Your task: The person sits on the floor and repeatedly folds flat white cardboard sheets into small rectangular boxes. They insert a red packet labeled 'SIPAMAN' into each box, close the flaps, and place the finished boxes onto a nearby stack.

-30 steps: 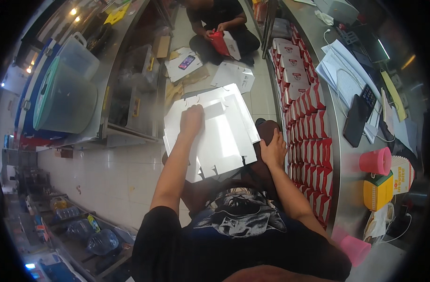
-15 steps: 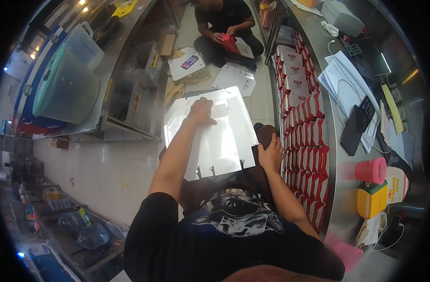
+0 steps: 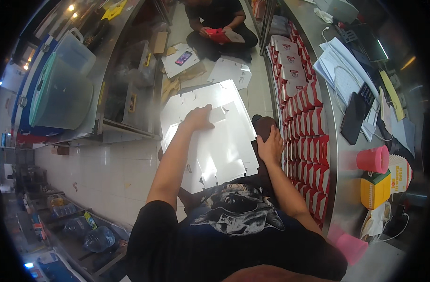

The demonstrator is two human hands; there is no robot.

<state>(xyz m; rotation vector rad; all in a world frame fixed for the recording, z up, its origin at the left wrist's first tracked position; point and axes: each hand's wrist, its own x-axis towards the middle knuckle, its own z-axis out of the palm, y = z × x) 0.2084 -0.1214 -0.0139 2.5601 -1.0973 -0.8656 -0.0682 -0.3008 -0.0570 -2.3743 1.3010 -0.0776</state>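
Note:
Flat white cardboard box blanks (image 3: pixel 224 141), with cut slots and tabs along their edges, lie in a loose stack across my lap. My left hand (image 3: pixel 199 118) rests on the upper part of the top sheet, thumb and fingers apart, holding nothing that I can see. To the right of the stack, my right hand (image 3: pixel 271 145) lies on my knee beside the sheets' right edge, its fingers spread. Across from me a person sits on the floor with a red and white folded box (image 3: pixel 220 35) in both hands.
Folded red and white boxes (image 3: pixel 302 136) stand in rows along my right. A steel counter (image 3: pixel 339 188) there carries papers (image 3: pixel 339 70), a phone (image 3: pixel 351 124) and a pink cup (image 3: pixel 373 160). More card sheets (image 3: pixel 230 71) and a phone (image 3: pixel 183 58) lie ahead; shelving (image 3: pixel 125 89) stands left.
The white blanks have shifted toward me, and their lower edge is nearer my body. My left hand stays on them. The person opposite has turned and opened out the red box.

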